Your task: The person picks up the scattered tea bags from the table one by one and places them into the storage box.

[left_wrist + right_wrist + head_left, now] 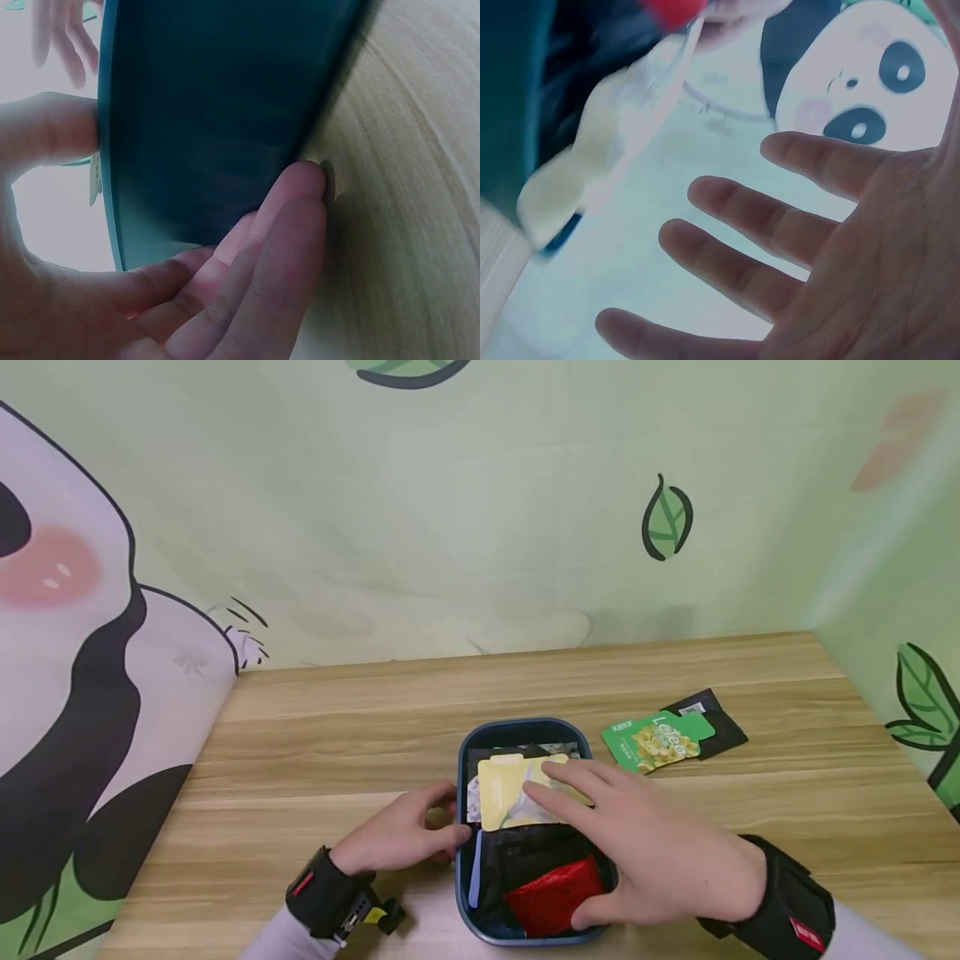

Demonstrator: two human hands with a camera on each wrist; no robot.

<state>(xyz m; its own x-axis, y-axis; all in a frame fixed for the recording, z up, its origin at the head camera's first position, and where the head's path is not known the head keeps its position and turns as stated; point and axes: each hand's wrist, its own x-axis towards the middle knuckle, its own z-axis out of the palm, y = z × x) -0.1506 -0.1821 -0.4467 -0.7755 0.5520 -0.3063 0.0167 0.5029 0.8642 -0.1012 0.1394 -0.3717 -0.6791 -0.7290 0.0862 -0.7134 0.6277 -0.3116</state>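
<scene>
A dark blue plastic box (460,893) stands on the table, filled with flat packets. My left hand (405,831) holds its left side; in the left wrist view the thumb is at the rim and the fingers lie along the outer wall (202,127). Over the box's right side is my right hand (652,839), fingers straight and spread in the right wrist view. Beneath its fingertips lies a pale yellow packet (502,793), on top of the others. A shiny red packet (555,893) lies near the right thumb, over a black packet (517,856).
Right of the box, a green snack packet (652,743) with a yellow food picture overlaps a black packet (726,727) on the wooden table (315,727). A light blue strip (476,868) stands along the box's inner left wall. A printed backdrop (487,527) rises behind the table.
</scene>
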